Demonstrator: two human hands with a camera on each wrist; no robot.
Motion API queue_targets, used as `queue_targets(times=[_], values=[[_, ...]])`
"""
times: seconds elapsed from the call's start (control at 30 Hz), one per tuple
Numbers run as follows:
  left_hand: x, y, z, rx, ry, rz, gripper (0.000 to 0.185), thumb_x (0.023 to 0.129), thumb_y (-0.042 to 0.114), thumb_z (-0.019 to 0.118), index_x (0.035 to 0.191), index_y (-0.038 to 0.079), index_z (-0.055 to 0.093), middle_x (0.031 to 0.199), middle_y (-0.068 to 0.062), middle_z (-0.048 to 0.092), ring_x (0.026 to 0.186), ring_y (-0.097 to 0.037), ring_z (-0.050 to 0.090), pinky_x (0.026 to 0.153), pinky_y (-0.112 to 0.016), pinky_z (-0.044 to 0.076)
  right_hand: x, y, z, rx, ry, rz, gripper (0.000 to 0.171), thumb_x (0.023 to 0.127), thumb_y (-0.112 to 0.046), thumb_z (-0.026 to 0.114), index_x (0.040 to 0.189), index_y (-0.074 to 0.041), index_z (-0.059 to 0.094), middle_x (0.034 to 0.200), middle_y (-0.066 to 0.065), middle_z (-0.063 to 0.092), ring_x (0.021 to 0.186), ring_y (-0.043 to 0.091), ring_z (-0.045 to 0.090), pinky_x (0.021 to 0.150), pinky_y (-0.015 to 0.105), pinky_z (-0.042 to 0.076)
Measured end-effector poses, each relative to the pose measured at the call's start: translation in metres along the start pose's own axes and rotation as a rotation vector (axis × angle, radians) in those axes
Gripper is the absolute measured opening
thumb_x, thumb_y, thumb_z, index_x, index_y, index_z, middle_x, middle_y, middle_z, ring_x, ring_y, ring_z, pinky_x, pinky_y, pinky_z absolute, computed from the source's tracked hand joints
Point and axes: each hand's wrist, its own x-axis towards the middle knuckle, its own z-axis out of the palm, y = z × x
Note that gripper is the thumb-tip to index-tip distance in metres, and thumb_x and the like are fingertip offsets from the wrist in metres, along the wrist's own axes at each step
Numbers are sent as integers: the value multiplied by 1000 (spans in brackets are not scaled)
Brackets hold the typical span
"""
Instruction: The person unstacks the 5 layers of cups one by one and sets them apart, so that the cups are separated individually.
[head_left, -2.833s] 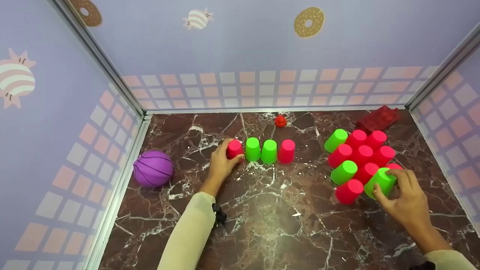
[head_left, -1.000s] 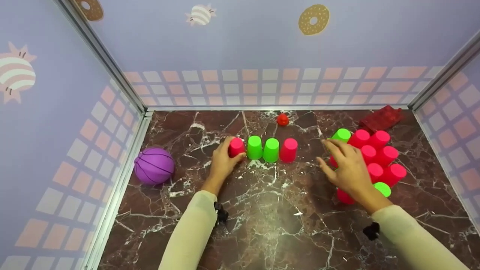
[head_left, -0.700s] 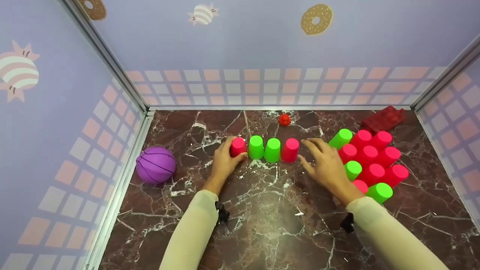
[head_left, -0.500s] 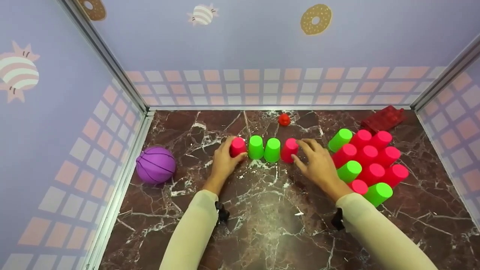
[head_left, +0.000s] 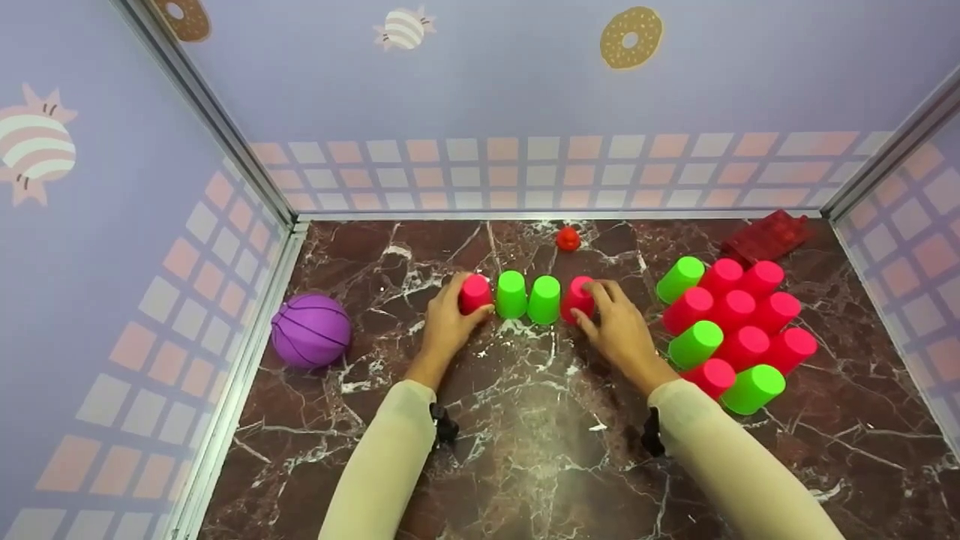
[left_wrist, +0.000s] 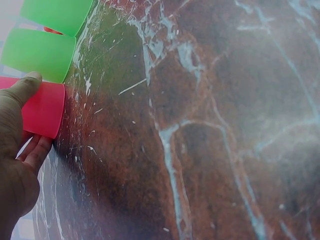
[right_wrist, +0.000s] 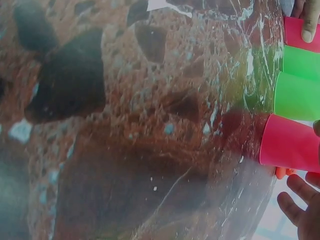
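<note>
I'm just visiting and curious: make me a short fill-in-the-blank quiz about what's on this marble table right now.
1. The row between the two hands holds ____ cups.
2. The left hand grips a cup coloured ____.
3. The ball near the left wall is ____.
4. The two middle cups of the row are ____.

Missing words: four; pink; purple; green

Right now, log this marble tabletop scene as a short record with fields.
left hand: grips the pink plastic cup at the row's left end
right hand: grips the pink plastic cup at the row's right end
between them: two green plastic cups, upside down
right side: cluster of pink and green cups
left side: purple ball
surface: dark marble table
</note>
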Motion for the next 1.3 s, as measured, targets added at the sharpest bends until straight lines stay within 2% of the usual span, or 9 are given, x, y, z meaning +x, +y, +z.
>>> queue_targets(times=[0.23, 0.27, 0.43, 0.63, 0.7, 0.9, 1.07, 1.23, 1.3], values=[[4, 1, 1, -12, 17, 21, 65, 83, 26, 97, 139, 11, 66, 127, -25, 77, 118, -46, 76, 104, -61, 61, 6, 0, 9, 43, 18, 42, 44, 104, -24, 79, 137, -4, 58, 136, 22, 64, 117, 50, 73, 103, 65, 60], [5, -8, 5, -24, 31, 42, 66, 84, 30, 97, 140, 13, 66, 127, -23, 77, 118, -44, 77, 104, -59, 62, 6, 1, 10, 41, 20, 44, 44, 104, -23, 79, 137, -4, 58, 136, 22, 63, 117, 50, 72, 103, 65, 60], [8, -26, 14, -38, 67, 88, 68, 82, 37, 98, 139, 17, 67, 124, -21, 78, 113, -43, 78, 98, -59, 63, 8, 3, 10, 47, 29, 35, 43, 105, -21, 78, 138, -4, 57, 132, 22, 63, 117, 49, 72, 103, 64, 60], [10, -42, 25, 8, 39, 58, 72, 81, 45, 97, 141, 23, 65, 124, -17, 78, 113, -40, 78, 97, -58, 63, 7, 4, 0, 64, 52, 15, 46, 102, -18, 79, 141, -5, 58, 134, 22, 65, 115, 48, 73, 101, 63, 61], [9, -36, 21, 8, 32, 54, 71, 81, 43, 97, 140, 21, 65, 124, -18, 77, 113, -42, 78, 97, -60, 62, 7, 4, -5, 61, 57, 3, 47, 102, -18, 80, 142, -5, 59, 134, 21, 65, 113, 48, 74, 99, 63, 62], [1, -1, -1, 5, -7, 10, 65, 85, 29, 96, 139, 13, 65, 127, -24, 76, 117, -47, 76, 101, -63, 61, 10, 4, -30, 41, 69, -39, 48, 101, -19, 80, 143, -5, 61, 137, 20, 65, 110, 47, 74, 95, 61, 63], [1, 2, -3, 10, -25, -35, 64, 86, 27, 95, 140, 14, 65, 130, -23, 76, 120, -45, 75, 105, -61, 60, 13, 6, -56, 28, 95, -81, 49, 100, -17, 81, 144, -4, 62, 140, 22, 65, 111, 47, 73, 93, 59, 65], [0, 3, -2, 1, -31, -46, 64, 87, 27, 95, 141, 14, 64, 130, -23, 75, 121, -45, 75, 106, -61, 60, 8, 15, -80, 12, 183, -141, 50, 96, -14, 85, 140, -5, 63, 135, 22, 66, 89, 41, 71, 77, 56, 65], [1, 4, -3, -4, -28, -42, 63, 87, 27, 95, 141, 13, 64, 130, -24, 75, 121, -46, 75, 106, -62, 60, 5, 21, -89, -4, 215, -159, 51, 95, -13, 86, 140, -4, 64, 134, 23, 66, 86, 40, 70, 73, 56, 65]])
